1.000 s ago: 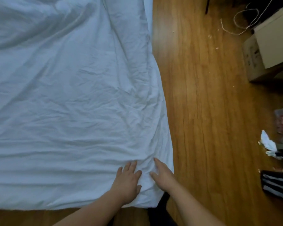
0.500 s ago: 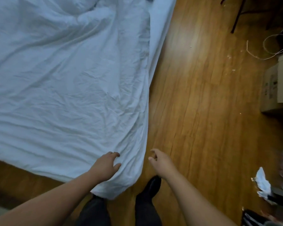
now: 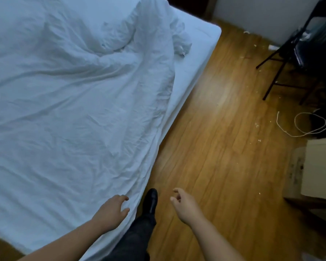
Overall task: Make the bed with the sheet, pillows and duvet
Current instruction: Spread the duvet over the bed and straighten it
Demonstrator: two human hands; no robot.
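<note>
A white duvet (image 3: 73, 113) lies spread and wrinkled over the bed, bunched up toward the far end. Beside it a strip of white sheet (image 3: 194, 59) shows on the mattress along the right edge. My left hand (image 3: 111, 211) hovers at the duvet's near right corner, fingers loosely curled, holding nothing. My right hand (image 3: 184, 204) hangs over the wooden floor to the right of the bed, fingers relaxed and empty. No pillow is visible.
My black shoe (image 3: 151, 200) and dark trouser leg stand between the hands by the bed. A black folding chair (image 3: 290, 53) stands at the far right. A white cable (image 3: 305, 127) and crumbs lie on the floor (image 3: 224, 147). A cardboard box (image 3: 320, 168) sits at right.
Both hands have let go of the duvet corner and lifted away. The view has swung up and right, showing more of the bed's far end and the chair.
</note>
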